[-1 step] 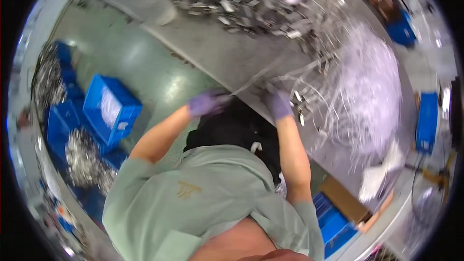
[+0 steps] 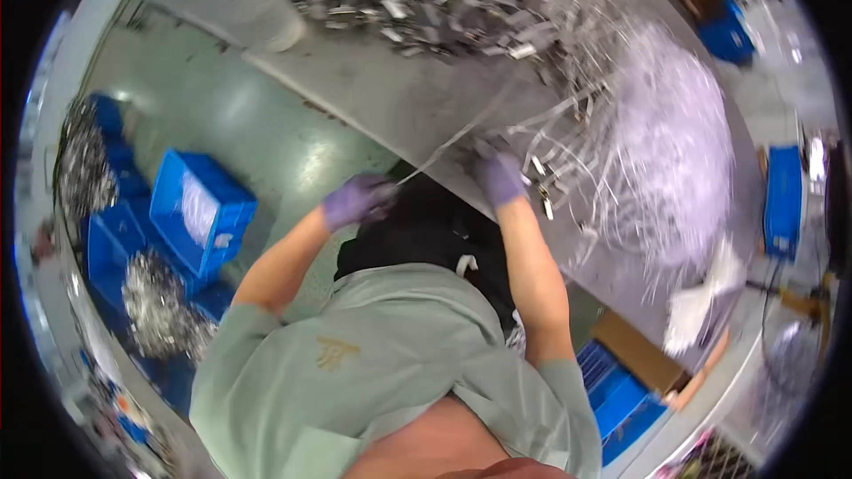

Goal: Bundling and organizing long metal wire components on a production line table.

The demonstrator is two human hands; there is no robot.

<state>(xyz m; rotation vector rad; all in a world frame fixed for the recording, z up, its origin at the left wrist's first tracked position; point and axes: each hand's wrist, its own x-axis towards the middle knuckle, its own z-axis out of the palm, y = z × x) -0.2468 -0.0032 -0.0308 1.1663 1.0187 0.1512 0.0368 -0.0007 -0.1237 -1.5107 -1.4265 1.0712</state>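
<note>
My left hand (image 2: 359, 200), in a purple glove, is closed on the end of a thin white cable (image 2: 444, 149) in front of the table edge. From there the cable runs up and right across the grey table (image 2: 382, 89). Over the table's near edge is my right hand (image 2: 499, 173), also gloved; motion blurs its fingers, and what they hold, if anything, is unclear. Beside it on the right lie a few small metal-ended connectors (image 2: 543, 186) and loose white cables (image 2: 568, 137).
Small grey and silver pieces (image 2: 408, 9) are heaped at the table's far side. A big tangle of whitish strands (image 2: 674, 151) covers its right part. Blue bins (image 2: 204, 213) with shiny strips (image 2: 155, 302) stand at left; a cardboard box (image 2: 639, 353) is at lower right.
My left hand has moved left and slightly nearer to me with the cable end, away from my right hand. The cable looks more sharply drawn out; the whole view has shifted slightly.
</note>
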